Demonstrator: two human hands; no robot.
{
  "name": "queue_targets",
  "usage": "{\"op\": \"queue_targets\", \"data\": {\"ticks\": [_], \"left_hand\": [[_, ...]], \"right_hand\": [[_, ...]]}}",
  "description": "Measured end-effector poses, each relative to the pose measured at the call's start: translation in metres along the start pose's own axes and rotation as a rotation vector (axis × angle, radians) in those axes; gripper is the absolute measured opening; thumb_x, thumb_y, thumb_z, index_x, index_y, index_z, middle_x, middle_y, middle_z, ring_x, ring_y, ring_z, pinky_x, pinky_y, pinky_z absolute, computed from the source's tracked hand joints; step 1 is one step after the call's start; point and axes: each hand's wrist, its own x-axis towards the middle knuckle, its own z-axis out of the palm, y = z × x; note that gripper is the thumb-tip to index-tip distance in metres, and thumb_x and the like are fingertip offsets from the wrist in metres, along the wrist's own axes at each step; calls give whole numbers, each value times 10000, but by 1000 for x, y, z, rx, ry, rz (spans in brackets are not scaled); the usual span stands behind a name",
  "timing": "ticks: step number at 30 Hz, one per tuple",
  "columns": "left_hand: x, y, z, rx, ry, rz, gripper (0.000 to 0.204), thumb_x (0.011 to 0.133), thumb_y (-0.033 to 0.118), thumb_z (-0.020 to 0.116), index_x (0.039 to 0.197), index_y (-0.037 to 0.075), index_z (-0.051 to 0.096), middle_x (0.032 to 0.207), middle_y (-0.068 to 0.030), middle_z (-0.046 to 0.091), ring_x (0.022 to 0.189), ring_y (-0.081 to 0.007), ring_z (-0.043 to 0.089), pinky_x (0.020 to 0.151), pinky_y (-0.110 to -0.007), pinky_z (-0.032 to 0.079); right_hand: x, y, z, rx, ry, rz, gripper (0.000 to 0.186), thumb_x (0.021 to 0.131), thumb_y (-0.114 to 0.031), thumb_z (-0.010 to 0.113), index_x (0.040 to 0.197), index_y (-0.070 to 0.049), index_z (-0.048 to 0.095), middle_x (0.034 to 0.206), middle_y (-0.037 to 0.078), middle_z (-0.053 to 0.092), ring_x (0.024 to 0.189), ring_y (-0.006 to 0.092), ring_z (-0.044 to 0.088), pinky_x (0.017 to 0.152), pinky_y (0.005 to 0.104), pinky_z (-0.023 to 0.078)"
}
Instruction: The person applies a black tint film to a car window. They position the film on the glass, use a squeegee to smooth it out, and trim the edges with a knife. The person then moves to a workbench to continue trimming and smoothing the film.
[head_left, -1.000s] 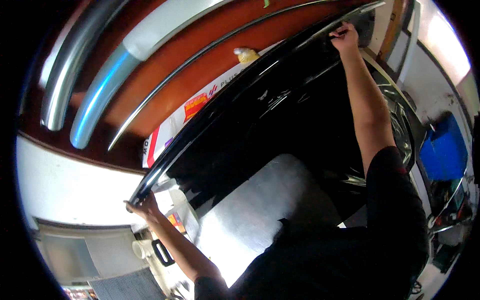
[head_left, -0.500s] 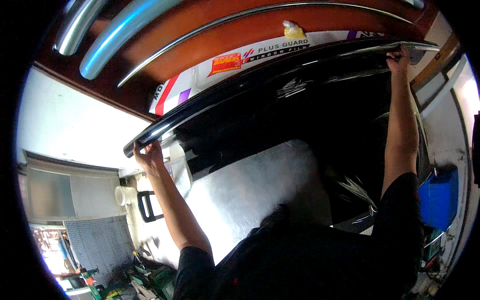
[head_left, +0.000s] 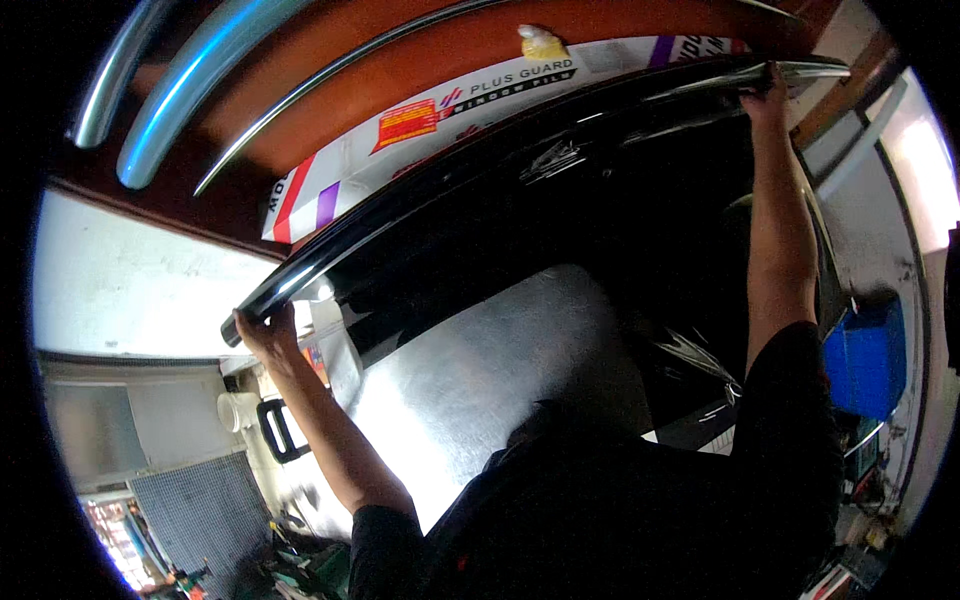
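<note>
A long roll of glossy black film (head_left: 440, 185) is held up across the view, its right end higher in the picture. My left hand (head_left: 268, 335) is closed around its left end, with the thumb on the near side. At the far right my right hand (head_left: 765, 100) grips the other end, the fingers partly hidden. From the roll a loose dark sheet of film (head_left: 480, 240) hangs down toward me, creased at the lower right. Below lies a shiny, silvery flat surface (head_left: 500, 340), partly covered by the sheet.
Behind the roll, a long white box (head_left: 350, 160) rests on a reddish-brown shelf (head_left: 420, 70) with a blue roll (head_left: 190, 90) and a small yellow-and-white lump (head_left: 545, 45). A blue bin (head_left: 865, 360) stands at right. At left are a white bucket (head_left: 238, 411) and a black handle-like frame (head_left: 283, 430).
The whole view has shifted, so the shelf, the box and the roll appear farther left. Both hands keep their hold on the roll's ends.
</note>
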Motion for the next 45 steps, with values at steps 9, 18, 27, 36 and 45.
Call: {"op": "queue_targets", "data": {"ticks": [9, 18, 27, 36, 45], "left_hand": [[-17, -12, -20, -365, -23, 72, 418, 777, 145, 682, 1109, -71, 548, 1112, -251, 629, 1057, -397, 620, 983, -570, 492], [5, -6, -44, 91, 87, 297, 707, 862, 461, 736, 1335, -5, 494, 1341, -242, 532, 1206, -413, 537, 1066, -633, 411], [-3, -4, -44, -448, 194, 16, 426, 838, 139, 655, 1155, -100, 502, 1144, -255, 590, 1078, -408, 594, 998, -606, 482], [12, 4, -60, -58, 82, 135, 666, 832, 446, 764, 1229, -44, 550, 1237, -232, 592, 1128, -346, 599, 1015, -562, 492], [2, -41, -53, -187, 237, -27, 383, 888, 224, 587, 1117, -82, 602, 1056, -209, 650, 957, -372, 652, 929, -557, 517]], "right_hand": [[-55, 1, 14, 138, 161, 45, 437, 1009, -387, 571, 1395, -213, 463, 991, 21, 508, 726, 179, 423, 639, 443, 379], [-39, 16, -5, -6, 38, 109, 847, 944, -391, 672, 1584, -171, 163, 1645, 131, 83, 1443, 365, 279, 1147, 548, 306], [-76, 5, 21, 100, 202, -12, 537, 952, -335, 678, 1432, -212, 474, 790, -12, 429, 682, 204, 379, 598, 393, 321], [-64, 9, 23, 23, 303, 72, 512, 930, -384, 709, 1358, -191, 505, 1070, 34, 578, 734, 172, 470, 595, 371, 353], [-96, -12, 26, 0, 370, -2, 728, 896, -461, 731, 1471, -178, 385, 1352, 98, 440, 847, 176, 451, 656, 416, 380]]}}
